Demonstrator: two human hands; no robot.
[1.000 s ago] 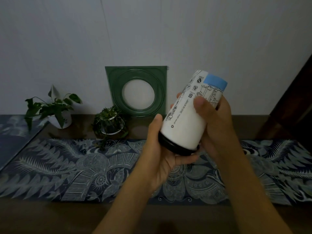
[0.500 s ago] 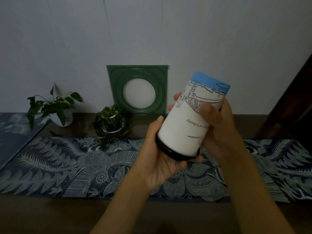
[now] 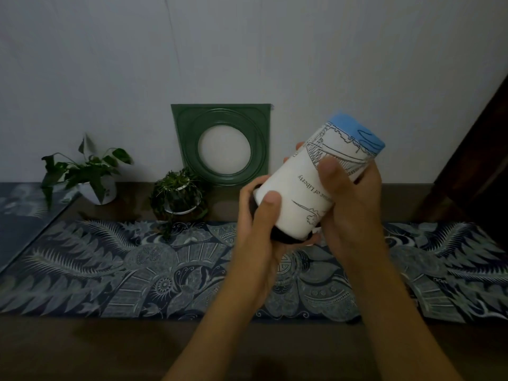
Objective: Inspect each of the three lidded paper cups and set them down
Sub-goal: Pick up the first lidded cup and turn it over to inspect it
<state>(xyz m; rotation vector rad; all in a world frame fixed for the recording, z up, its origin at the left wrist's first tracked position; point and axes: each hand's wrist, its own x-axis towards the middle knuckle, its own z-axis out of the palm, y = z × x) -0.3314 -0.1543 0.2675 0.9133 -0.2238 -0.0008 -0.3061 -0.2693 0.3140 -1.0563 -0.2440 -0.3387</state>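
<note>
Both hands are on 1 lidded paper cup, held in the air above the patterned table runner and in front of the wall. My left hand cups the lower end: its thumb lies flat along the white side of the cup, pointing up, and the other fingers curl around the far side and under the black lid, so the hand is closed snugly on that end. My right hand wraps the cup's middle from the right, thumb pressed on the near face across the printed drawing, fingers curled behind; 2 fingertips peek out past the cup's left edge. Neither hand is spread open.

The cup is upside down and tilted, its lidded end low and toward me on the left, its base up and to the right. The body is white with a black line drawing of a bridge and skyline, and the words "of Liberty" run sideways along it. A blue band circles the raised base end. The lid is mostly hidden by my left palm, so I cannot tell how firmly it sits.

Behind, 2 small potted plants stand on the dark table near the wall, and a square green frame with a round white centre leans against the wall just left of the cup.
</note>
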